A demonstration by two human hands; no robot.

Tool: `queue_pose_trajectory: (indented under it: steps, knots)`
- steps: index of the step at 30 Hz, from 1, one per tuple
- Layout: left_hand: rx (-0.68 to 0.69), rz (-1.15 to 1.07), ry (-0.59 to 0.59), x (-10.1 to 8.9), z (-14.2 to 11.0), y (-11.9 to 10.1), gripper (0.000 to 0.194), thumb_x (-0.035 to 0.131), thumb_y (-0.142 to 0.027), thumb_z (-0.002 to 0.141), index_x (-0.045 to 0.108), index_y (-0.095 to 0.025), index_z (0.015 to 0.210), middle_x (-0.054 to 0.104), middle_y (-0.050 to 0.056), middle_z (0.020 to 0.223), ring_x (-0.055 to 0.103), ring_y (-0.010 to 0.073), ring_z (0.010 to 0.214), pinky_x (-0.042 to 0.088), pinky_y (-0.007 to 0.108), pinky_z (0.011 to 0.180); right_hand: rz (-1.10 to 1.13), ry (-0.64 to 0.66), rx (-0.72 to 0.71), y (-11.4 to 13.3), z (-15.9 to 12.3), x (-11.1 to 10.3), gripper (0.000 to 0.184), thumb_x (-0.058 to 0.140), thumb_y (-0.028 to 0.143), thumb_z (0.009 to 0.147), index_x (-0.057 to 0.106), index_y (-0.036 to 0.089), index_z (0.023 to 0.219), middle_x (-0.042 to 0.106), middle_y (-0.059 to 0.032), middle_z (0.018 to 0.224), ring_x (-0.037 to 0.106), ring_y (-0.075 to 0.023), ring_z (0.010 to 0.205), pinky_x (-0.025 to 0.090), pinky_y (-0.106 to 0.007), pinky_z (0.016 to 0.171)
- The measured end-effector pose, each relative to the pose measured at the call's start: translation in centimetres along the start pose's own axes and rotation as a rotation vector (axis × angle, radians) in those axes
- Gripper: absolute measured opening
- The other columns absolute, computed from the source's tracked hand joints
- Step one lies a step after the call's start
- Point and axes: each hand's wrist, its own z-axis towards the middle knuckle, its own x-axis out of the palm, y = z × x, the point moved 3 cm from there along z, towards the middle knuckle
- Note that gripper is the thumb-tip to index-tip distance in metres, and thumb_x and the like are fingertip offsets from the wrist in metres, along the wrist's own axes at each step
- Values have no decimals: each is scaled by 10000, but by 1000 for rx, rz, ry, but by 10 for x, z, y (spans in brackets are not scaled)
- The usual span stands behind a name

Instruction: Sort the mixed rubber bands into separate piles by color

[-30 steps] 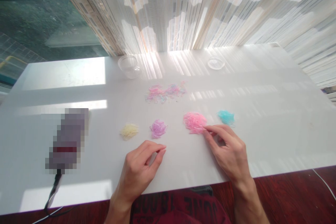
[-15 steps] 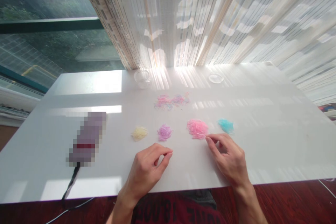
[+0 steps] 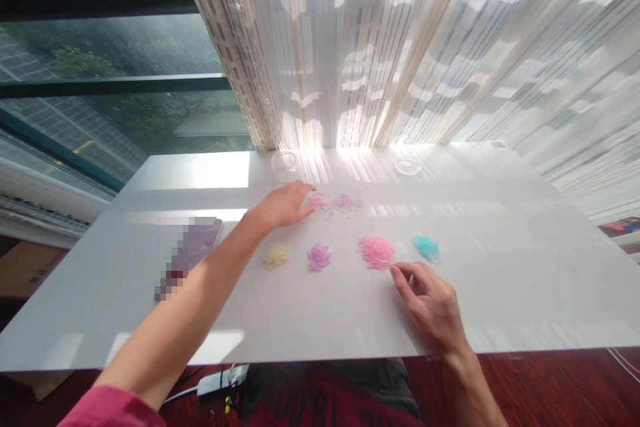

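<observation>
My left hand (image 3: 290,203) is stretched across the table, fingers apart around the left edge of a loose mixed-colour pile (image 3: 345,200) of thin, looped strands that look like tiny rubber bands. My right hand (image 3: 430,300) rests at the lower right of the pink pile (image 3: 377,251), thumb and forefinger pinched together; anything between them is too small to make out. Left of the pink pile lie a purple pile (image 3: 319,256) and a pale yellow pile (image 3: 277,257). A turquoise pile (image 3: 427,248) sits just beyond my right hand.
A clear round tub (image 3: 284,163) and a clear round lid (image 3: 408,165) stand near the back of the white table (image 3: 500,267). Under my left forearm's line is a blurred-out purple object (image 3: 193,250). Striped curtains (image 3: 350,67) hang behind the table.
My left hand has moved from in front of the purple pile forward to the mixed pile, its fingers parting. My right hand stays beside the pink pile. The view has shifted slightly.
</observation>
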Motion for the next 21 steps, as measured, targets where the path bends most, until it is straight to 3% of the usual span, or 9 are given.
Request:
queue_pose_trajectory:
  steps: [5, 11, 21]
  knots:
    - [39, 22, 66, 7, 26, -7, 489, 591, -344, 968, 607, -229, 1443, 647, 131, 1406, 649, 308, 1273, 516, 380, 1028, 24, 10, 16, 0, 0, -2, 233, 614, 360, 1040, 722, 215, 893, 726, -8, 764, 619, -143, 598, 537, -258, 599]
    - [65, -3, 32, 9, 34, -13, 339, 480, -311, 1021, 754, -206, 1191, 725, 99, 1215, 718, 256, 1049, 541, 330, 909, 40, 24, 3, -1, 0, -2, 210, 617, 337, 1040, 721, 219, 901, 715, -1, 756, 615, -141, 599, 534, -254, 600]
    - [94, -120, -67, -11, 33, -4, 247, 590, -318, 951, 795, -206, 1030, 816, 55, 1029, 742, 221, 914, 550, 302, 812, 35, 33, -3, -1, 1, -2, 215, 601, 339, 1043, 719, 225, 904, 714, -4, 749, 618, -147, 580, 543, -264, 589]
